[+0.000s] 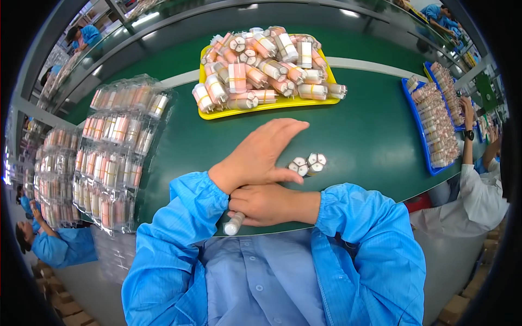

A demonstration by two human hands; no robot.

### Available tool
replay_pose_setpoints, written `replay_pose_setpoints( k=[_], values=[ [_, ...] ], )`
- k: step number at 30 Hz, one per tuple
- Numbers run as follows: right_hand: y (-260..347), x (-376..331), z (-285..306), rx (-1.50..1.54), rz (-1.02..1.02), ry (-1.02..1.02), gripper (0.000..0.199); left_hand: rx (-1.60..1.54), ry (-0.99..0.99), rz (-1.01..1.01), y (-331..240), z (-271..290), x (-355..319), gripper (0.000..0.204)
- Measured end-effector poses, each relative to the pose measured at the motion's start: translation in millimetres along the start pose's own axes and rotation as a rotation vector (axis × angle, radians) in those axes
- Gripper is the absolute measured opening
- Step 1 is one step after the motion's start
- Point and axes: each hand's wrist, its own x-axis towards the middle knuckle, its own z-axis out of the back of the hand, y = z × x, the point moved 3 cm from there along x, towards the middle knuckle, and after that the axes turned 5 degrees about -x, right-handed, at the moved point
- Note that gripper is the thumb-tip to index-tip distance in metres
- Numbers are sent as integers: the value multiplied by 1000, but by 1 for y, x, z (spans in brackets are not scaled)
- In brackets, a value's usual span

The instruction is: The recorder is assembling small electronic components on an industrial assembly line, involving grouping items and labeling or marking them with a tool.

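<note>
My left hand [262, 152] is open above the green table, its fingers stretched out to the right and the thumb apart. Just below it, my right hand [263, 204] is closed, its fingers curled around a small pale cylinder [234, 223] with a rounded white end at the table's near edge. What else lies in that grip is hidden. To the right of my left thumb stand two small upright bundles, a left one [298, 165] and a right one [316, 162], each showing three white round ends.
Beyond my hands, a yellow tray [255, 112] is heaped with banded pink and white cylinder bundles. Clear plastic trays [117, 136] full of similar pieces are stacked at left. Blue trays [432, 169] of small parts stand at right, beside a person in a white sleeve [470, 195].
</note>
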Motion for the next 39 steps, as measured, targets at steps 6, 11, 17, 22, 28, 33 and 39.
replay_pose_setpoints(
  k=[6,11,17,22,28,33,39],
  values=[
    [-1,1,-4,45,-25,51,27,5,293,43,13,-29,10,58],
    [1,8,4,-36,-1,29,19,80,54,41,12,1,-6,45],
    [1,9,10,28,-109,41,21,329,-318,215,19,80,-71,45],
    [-28,17,37,-123,-258,-244,17,390,-309,400,38,85,-108,57],
    [-67,6,60,-115,-590,-429,17,237,-364,578,20,97,-107,65],
    [-70,5,52,-209,-623,-352,20,239,-197,622,19,104,-116,53],
    [-67,11,54,-284,-575,-353,22,86,-126,233,5,83,-103,47]
  ],
)
